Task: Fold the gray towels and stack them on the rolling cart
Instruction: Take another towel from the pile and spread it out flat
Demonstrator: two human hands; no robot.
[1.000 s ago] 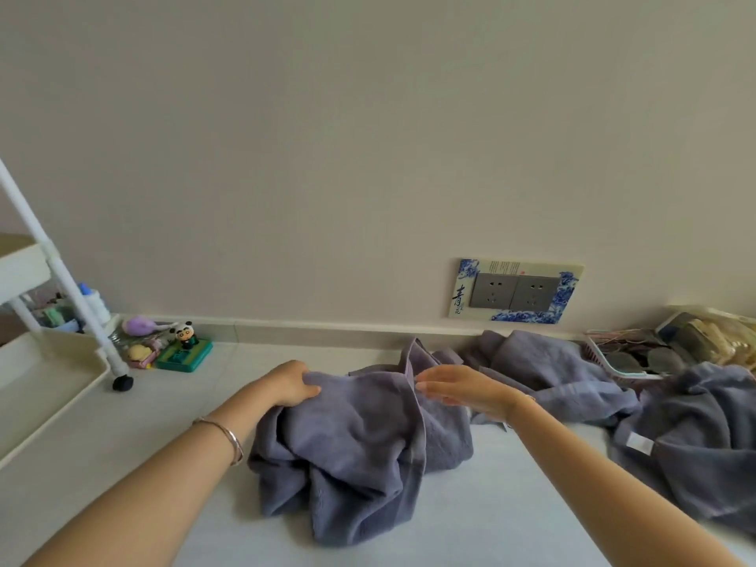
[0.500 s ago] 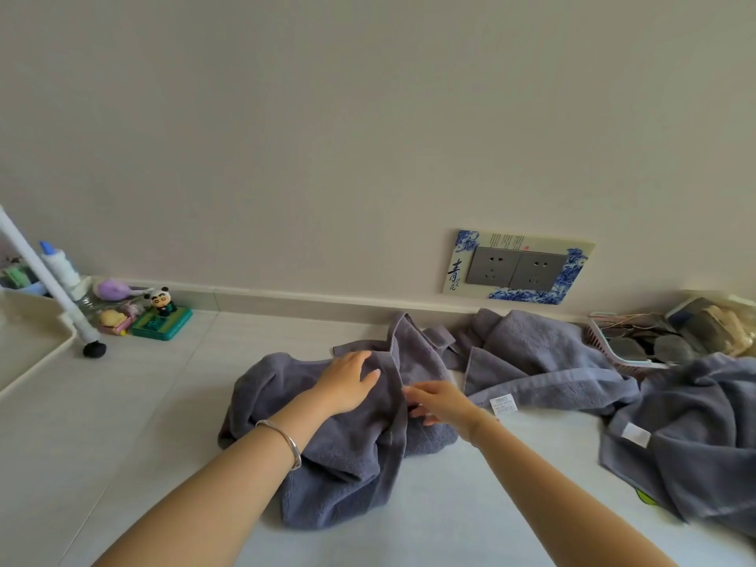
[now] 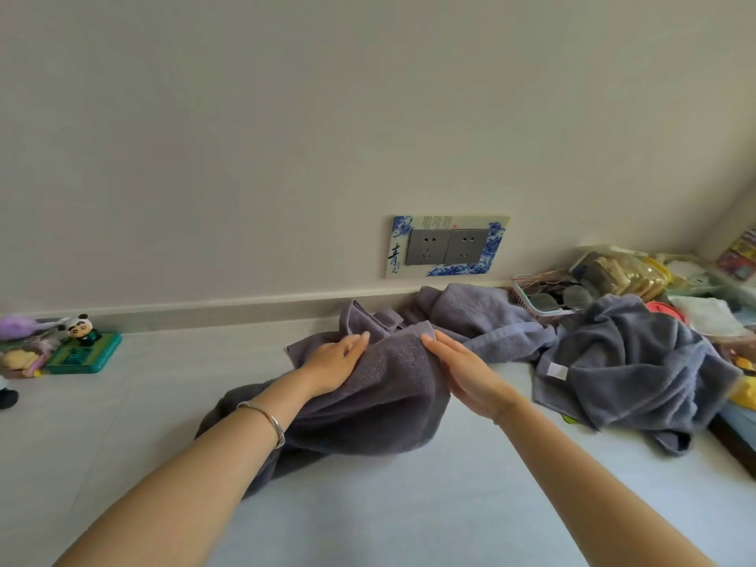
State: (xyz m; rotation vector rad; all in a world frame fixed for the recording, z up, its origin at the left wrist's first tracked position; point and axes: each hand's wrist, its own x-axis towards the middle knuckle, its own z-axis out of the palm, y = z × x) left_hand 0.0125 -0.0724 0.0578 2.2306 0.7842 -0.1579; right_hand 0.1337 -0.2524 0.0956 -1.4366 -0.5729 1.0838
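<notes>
A crumpled gray towel lies in the middle of the white surface, its upper part raised between my hands. My left hand, with a bracelet on its wrist, grips the towel's top left. At the top right edge, my right hand holds the cloth with fingers stretched along it. A second gray towel sits bunched behind, against the wall. A third gray towel with a white label is heaped at the right. Of the rolling cart only a black wheel shows at the far left edge.
A panda figure on a green tray and small toys stand at the left by the wall. A decorated socket plate is on the wall. A pink basket and mixed clutter fill the right corner.
The view has swung right, so the cart has slid out at the left. Both hands have moved to the towel's top edge and raised it from the heap.
</notes>
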